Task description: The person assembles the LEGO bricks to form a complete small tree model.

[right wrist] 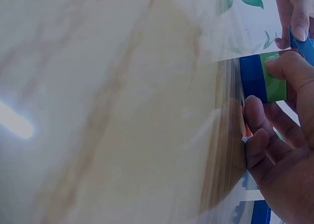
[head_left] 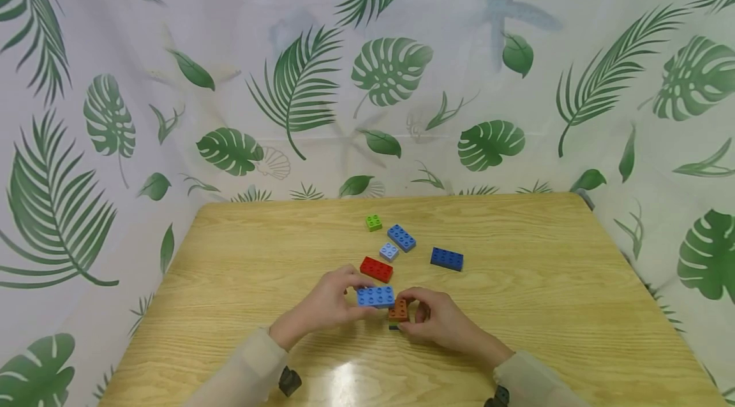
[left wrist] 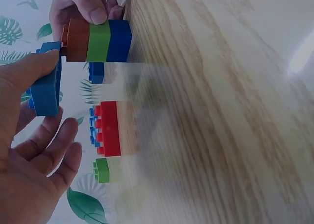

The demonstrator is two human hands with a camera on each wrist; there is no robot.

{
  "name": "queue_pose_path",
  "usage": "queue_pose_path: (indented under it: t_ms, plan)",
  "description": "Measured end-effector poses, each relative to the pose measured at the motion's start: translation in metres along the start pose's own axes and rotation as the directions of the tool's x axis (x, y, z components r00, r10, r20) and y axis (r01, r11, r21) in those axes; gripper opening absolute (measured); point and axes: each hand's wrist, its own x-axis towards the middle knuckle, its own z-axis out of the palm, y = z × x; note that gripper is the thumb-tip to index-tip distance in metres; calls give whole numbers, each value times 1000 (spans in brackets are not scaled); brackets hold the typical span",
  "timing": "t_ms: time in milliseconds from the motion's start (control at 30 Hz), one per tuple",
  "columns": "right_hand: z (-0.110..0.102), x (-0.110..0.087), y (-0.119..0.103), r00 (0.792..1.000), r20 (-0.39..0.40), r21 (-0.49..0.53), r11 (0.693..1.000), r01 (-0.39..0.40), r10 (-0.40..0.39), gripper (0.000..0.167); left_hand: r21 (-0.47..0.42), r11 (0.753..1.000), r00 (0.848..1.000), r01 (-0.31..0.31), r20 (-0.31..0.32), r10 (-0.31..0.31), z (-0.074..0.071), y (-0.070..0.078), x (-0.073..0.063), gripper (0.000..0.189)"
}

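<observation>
My left hand (head_left: 335, 297) pinches a blue eight-stud toy brick (head_left: 376, 296) between thumb and fingers, studs up in the head view. That brick's right end overlaps the top of a short stack beside it. In the left wrist view the stack has an orange-brown brick (left wrist: 77, 40) on top, a lime green brick (left wrist: 98, 41) in the middle and a dark blue brick (left wrist: 120, 40) at the bottom, on the table. My right hand (head_left: 439, 319) grips the stack from the right side, its thumb across the green brick in the right wrist view.
Behind the hands on the wooden table (head_left: 258, 247) lie a red brick (head_left: 376, 269), a small light blue brick (head_left: 388, 252), a blue brick (head_left: 401, 238), a small lime brick (head_left: 374, 222) and a dark blue brick (head_left: 446, 259). A leaf-patterned cloth (head_left: 436, 158) hangs behind the table.
</observation>
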Motion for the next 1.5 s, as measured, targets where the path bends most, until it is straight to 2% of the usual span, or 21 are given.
queue_pose_path:
  t_ms: [167,433,633,1000,1167,1267,1367,1500]
  plan:
    - [0,0,-1,1000,-4,-9,1000,-2,2,48,7,1000,1000,-16,26,15,2,1,2,37]
    - [0,0,0,1000,1,-5,1000,-10,10,49,-71,997,996,17,89,-11,-1,6,3,34]
    - [1,0,1,1000,-4,-5,1000,-9,9,47,-53,998,996,19,93,-14,-2,8,3,33]
    - [1,1,2,1000,-9,-4,1000,2,-2,47,-65,996,989,68,135,-59,-1,13,4,27]
    - [1,1,3,1000,-5,-33,999,13,-13,48,-46,997,988,62,143,-55,-3,15,5,27]
    - [1,0,1,999,-8,-54,998,39,-40,51,-42,997,986,64,157,-56,-3,15,6,27]
    - [1,-1,-4,994,-33,-69,992,105,-108,51,-43,997,984,70,167,-62,-3,15,7,27]
    - [1,-1,-10,979,-78,-90,979,183,-190,42,-38,997,984,73,168,-66,-5,16,8,26]
